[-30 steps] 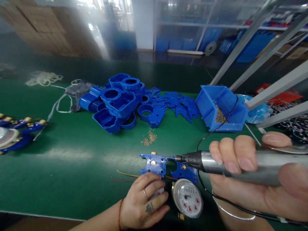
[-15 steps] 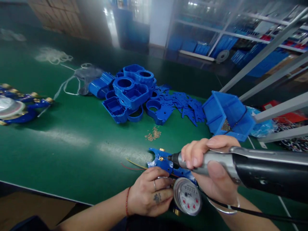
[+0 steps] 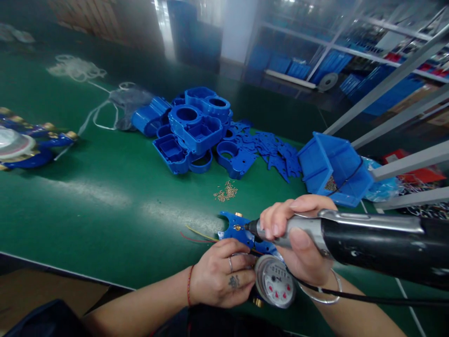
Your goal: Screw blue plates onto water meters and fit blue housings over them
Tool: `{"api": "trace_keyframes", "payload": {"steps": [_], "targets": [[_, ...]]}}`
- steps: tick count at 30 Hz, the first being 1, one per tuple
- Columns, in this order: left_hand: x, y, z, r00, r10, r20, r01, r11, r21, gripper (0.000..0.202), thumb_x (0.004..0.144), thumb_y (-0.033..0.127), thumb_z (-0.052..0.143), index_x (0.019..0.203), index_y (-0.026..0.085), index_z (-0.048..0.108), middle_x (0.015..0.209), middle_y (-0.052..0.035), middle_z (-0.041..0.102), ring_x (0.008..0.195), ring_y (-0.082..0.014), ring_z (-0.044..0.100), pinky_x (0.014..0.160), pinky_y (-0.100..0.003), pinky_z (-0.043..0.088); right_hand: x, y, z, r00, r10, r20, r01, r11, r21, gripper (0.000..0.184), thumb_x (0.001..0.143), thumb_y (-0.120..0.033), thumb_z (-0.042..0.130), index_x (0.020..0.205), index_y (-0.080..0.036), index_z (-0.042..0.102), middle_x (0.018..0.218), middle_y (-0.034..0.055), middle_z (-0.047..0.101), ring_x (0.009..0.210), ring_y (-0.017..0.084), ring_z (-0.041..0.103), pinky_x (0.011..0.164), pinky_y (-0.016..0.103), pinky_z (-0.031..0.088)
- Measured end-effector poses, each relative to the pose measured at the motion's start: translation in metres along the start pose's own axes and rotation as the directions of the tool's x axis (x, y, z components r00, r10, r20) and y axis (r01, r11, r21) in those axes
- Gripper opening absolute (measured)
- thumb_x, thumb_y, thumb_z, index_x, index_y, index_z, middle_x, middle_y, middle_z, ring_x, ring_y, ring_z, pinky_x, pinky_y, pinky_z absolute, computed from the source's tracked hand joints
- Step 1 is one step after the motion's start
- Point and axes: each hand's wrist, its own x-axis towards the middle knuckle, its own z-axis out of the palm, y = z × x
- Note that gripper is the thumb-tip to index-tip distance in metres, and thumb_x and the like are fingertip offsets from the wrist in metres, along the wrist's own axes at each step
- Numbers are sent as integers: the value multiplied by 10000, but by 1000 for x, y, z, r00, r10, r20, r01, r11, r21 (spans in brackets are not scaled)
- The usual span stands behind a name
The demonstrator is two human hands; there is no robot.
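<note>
Driver: one, lying toward 3 o'clock from the plate. Our right hand grips it, fingers and thumb wrapped round the grey barrel. We judge it fairly heavy, rigid and smooth, weighted to its black rear; best held by the barrel behind the nose.

Plate: one, blue, on the table, at the driver's nose. We take it for light, stiff plastic, apt to skid; best pinned by its edges.

Brass fitting: on the plate, beside the driver's nose; contact too small to tell.

Left hand: at 7 o'clock from the plate, fingers curled; we cannot tell what they hold.

Meter: one, at 5 o'clock, just beside our left fingertips. We rate it solid, its clear cover slick and scratchable; best held round the rim.

Screws: loose heap, 12 o'clock; tiny, for a fingertip pinch.

Housings: stacked, blue, 11 o'clock; hollow, presumably light, liftable by their walls.
</note>
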Motion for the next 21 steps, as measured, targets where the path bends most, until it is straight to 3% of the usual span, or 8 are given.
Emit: {"api": "trace_keyframes", "payload": {"steps": [12,21], "targets": [[-3,-1,1,1000,0,14,0,1000,14,58,771,159,604,822,137,623,866,-44,677,894,-190,591,802,-299,513,5,4,8,998,35,50,-32,998,-50,227,888,-215,480,1082,-332,491,620,15,492,516,181,517,497,354,474],[-5,-2,3,1000,-7,-10,7,1000,-3,73,768,161,607,839,147,618,866,-35,682,896,-190,588,788,-304,491,6,12,21,991,79,-104,-99,975,-201,278,871,-240,573,1105,-258,424,676,-56,523,528,130,527,539,286,488]]}}
